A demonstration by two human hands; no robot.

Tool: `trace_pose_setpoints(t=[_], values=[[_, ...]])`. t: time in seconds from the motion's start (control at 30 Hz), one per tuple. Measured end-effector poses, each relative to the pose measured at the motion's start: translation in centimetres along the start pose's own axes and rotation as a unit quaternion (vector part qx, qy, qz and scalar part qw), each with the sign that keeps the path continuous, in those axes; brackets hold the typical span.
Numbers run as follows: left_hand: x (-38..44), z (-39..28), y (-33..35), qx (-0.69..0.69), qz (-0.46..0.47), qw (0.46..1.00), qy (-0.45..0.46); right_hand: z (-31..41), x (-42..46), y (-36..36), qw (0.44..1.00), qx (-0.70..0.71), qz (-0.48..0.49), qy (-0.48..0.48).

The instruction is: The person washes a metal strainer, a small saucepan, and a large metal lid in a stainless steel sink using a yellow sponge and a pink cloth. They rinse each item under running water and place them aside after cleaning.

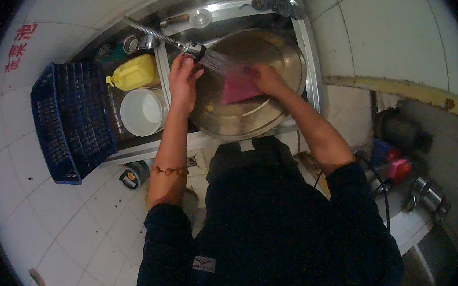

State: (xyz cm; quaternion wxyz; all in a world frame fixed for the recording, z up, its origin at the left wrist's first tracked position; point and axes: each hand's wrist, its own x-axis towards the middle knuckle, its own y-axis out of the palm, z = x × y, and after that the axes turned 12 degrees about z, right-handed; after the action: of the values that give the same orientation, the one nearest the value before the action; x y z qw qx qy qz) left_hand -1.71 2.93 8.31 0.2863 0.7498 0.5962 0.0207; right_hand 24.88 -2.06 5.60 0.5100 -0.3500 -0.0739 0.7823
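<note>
Water sprays from a metal spray head (194, 51) on a coiled hose into a large round metal basin (247, 123), which rests in the stainless steel sink. Around the spray head's lower side are the fingers of my left hand (183, 80). Over the basin, my right hand (270, 79) grips a pinkish-red cloth (238, 86), and the spray falls on or beside it. The cloth is somewhat blurred, and part of it lies hidden under the right hand.
Left of the basin are a yellow plastic jug (136, 72) and a white plastic bucket (142, 111). A blue plastic crate (70, 123) stands farther left. Dark scouring pads (276, 6) lie on the sink's back right rim, near a metal lid (200, 18). A tiled wall rises at right.
</note>
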Motion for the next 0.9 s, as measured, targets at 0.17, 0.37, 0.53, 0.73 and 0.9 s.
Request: trace_pose_setpoints(t=[0.17,0.37,0.53,0.73,0.9], values=[[1.1,7.7,-2.1,0.427,0.099,0.897,-0.057,-2.0,-2.1,0.6,0.999,0.030,-0.033,0.007],[8.3,15.8,2.3,0.686,0.374,0.572,0.249,-5.0,-9.5,1.6,0.952,0.166,-0.249,0.068],[12.0,21.0,4.3,0.710,0.111,0.620,0.315,-6.7,-18.5,2.1,0.874,0.284,-0.369,0.135],[0.4,13.3,-0.3,0.658,0.413,0.586,0.231,-16.6,-30.7,12.1,0.777,0.383,-0.414,0.280],[10.6,19.7,-8.6,0.655,0.318,0.681,0.080,-28.5,-35.1,17.7,0.796,0.372,-0.393,0.270]])
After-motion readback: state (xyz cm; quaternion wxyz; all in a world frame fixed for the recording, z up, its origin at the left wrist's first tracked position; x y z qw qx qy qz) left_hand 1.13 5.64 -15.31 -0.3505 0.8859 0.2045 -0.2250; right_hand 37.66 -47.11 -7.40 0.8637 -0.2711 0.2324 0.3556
